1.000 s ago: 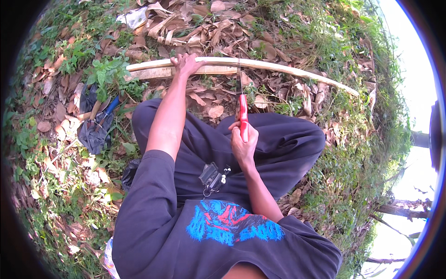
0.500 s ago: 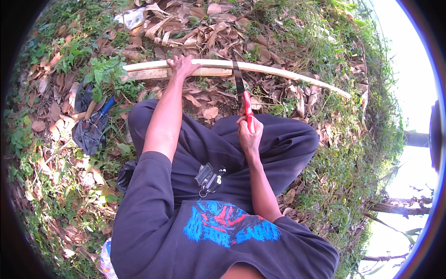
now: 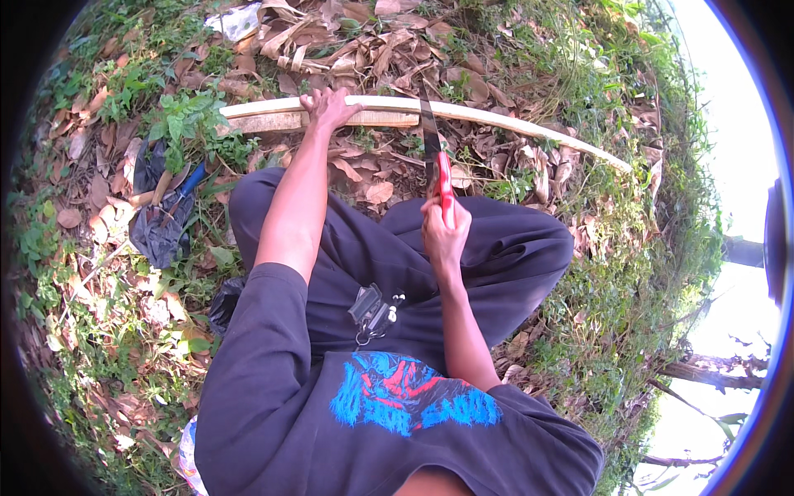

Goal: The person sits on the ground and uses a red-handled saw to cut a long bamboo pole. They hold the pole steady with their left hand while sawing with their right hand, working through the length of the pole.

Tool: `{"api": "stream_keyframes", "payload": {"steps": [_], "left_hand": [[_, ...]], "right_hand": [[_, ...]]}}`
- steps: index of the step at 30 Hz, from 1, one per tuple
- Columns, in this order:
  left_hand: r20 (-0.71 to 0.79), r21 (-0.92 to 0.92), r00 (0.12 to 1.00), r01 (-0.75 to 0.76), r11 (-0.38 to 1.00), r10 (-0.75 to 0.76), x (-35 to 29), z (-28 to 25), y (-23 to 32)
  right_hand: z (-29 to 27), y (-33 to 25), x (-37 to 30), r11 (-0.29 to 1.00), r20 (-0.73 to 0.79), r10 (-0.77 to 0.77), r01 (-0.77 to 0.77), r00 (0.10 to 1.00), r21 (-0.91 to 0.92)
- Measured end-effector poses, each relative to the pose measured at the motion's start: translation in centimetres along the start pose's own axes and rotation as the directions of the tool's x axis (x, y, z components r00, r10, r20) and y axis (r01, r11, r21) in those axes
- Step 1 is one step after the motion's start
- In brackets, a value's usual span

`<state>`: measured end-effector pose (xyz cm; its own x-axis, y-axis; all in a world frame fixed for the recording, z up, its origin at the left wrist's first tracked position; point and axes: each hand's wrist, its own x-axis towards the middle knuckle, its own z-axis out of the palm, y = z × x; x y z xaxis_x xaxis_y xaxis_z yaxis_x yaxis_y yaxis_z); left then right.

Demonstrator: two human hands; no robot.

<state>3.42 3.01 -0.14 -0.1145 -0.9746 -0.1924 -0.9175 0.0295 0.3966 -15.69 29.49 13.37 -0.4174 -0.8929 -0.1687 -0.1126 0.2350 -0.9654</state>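
A long, pale, gently curved wooden strip (image 3: 513, 128) lies crosswise beyond my knees. My left hand (image 3: 329, 109) presses down on it left of the middle, fingers bent over its far edge. Under and just nearer than the strip is a shorter, straight wooden piece (image 3: 385, 120), ending just left of the saw. My right hand (image 3: 447, 231) is closed round the red handle of a hand saw (image 3: 444, 175). The dark blade points away from me and crosses the strip just right of the shorter piece's end. How deep the teeth sit is too small to tell.
On the left, tools with a wooden handle (image 3: 162, 188) and a blue handle (image 3: 193, 178) lie on a black plastic bag (image 3: 157, 240). Dry leaves (image 3: 372, 54) and green weeds (image 3: 186, 124) cover the ground. A keyring bunch (image 3: 374, 314) rests on my lap.
The view has shifted slightly. Both hands, the saw and the wooden strip keep nearly the same places relative to one another.
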Motion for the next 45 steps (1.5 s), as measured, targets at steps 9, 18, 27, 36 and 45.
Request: {"api": "stream_keyframes", "payload": {"steps": [9, 18, 27, 36, 45], "left_hand": [[0.010, -0.024, 1.000, 0.000, 1.000, 0.000, 1.1, 0.0, 0.2], [-0.010, 0.029, 1.000, -0.011, 1.000, 0.011, 0.9, 0.2, 0.2], [-0.033, 0.030, 0.999, 0.002, 1.000, -0.001, 1.0, 0.9, -0.3], [0.040, -0.031, 0.999, 0.022, 0.999, -0.020, 0.5, 0.0, 0.9], [-0.016, 0.004, 1.000, 0.025, 1.000, -0.025, 0.7, 0.4, 0.1]], "right_hand": [[0.9, 0.5, 0.0, 0.985, 0.013, -0.122, 0.123, 0.992, -0.120], [1.7, 0.4, 3.2, 0.975, 0.006, -0.117, 0.116, 0.993, -0.192], [-0.7, -0.3, -4.0, 0.999, 0.035, 0.048, -0.049, 0.998, 0.019], [0.8, 0.2, 3.4, 0.998, -0.006, -0.023, 0.023, 1.000, -0.053], [-1.0, -2.9, -3.8, 0.996, 0.041, 0.086, -0.086, 0.995, -0.007]]}}
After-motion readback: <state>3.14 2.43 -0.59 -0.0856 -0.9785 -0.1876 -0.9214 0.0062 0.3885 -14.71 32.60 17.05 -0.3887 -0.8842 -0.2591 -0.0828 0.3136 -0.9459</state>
